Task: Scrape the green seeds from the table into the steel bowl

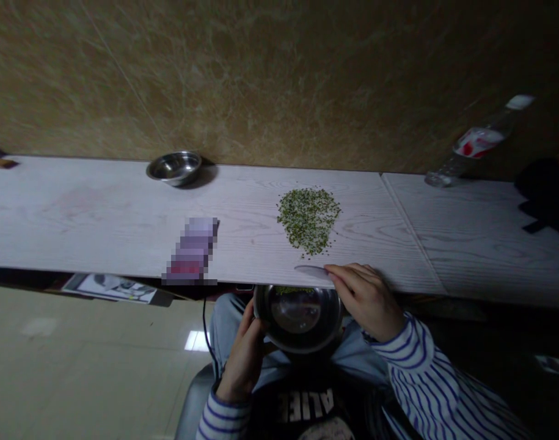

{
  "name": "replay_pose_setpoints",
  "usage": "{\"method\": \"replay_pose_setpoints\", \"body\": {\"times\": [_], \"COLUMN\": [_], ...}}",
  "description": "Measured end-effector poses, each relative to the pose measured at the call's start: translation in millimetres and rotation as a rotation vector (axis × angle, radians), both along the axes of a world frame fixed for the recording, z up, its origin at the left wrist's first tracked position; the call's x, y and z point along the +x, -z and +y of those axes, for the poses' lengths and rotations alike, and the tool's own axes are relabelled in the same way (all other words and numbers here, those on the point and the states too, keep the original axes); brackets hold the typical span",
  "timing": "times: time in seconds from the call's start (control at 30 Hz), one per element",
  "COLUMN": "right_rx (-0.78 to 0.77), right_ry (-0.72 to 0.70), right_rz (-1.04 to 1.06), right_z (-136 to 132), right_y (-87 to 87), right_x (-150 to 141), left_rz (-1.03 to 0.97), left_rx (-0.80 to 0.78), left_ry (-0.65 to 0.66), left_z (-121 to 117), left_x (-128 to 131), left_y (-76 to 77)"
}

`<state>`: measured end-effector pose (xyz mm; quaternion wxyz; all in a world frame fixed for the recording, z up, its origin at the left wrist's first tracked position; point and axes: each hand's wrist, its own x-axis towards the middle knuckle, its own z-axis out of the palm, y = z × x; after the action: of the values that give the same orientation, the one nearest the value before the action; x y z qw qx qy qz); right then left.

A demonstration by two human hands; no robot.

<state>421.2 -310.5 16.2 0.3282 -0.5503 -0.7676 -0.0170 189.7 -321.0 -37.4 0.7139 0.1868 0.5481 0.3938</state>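
Observation:
My left hand grips the left rim of a large metal bowl, held over my lap just below the table edge. Some small green grains lie inside the bowl near its far wall. My right hand pinches a thin, pale, flat plastic-looking piece at the table's front edge, above the bowl. Beyond that piece, a loose patch of small green grains is spread on the white table. What exactly the grains are is too small to tell.
A small metal bowl stands by the wall at the back left. Left of the grains lies a blurred-out phone-like object, with a cable hanging below. A clear bottle stands at the right, near a dark object.

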Motion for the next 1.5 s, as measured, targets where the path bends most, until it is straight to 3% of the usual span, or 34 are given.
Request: {"method": "replay_pose_setpoints", "body": {"times": [0.23, 0.53, 0.73, 1.13, 1.5], "right_rx": [-0.019, 0.021, 0.062, 0.009, 0.042], "right_ry": [0.034, 0.111, 0.181, 0.154, 0.368], "right_rz": [-0.017, -0.013, 0.025, 0.005, 0.008], "right_z": [27.3, 52.8, 54.1, 38.0, 40.4], "right_y": [9.1, 12.4, 11.4, 6.8, 9.5], "right_x": [-1.8, 17.2, 31.2, 34.9, 64.8], "left_rz": [0.015, 0.011, 0.031, 0.017, 0.009], "left_rx": [0.0, -0.002, -0.011, -0.004, -0.01], "left_ry": [-0.02, 0.004, 0.012, 0.03, 0.008], "left_z": [-1.0, 0.3, 1.6, 0.3, -1.4], "left_x": [0.4, -0.8, 2.0, 5.5, 5.0], "left_y": [-2.0, 3.5, 1.1, -1.1, 0.3]}}
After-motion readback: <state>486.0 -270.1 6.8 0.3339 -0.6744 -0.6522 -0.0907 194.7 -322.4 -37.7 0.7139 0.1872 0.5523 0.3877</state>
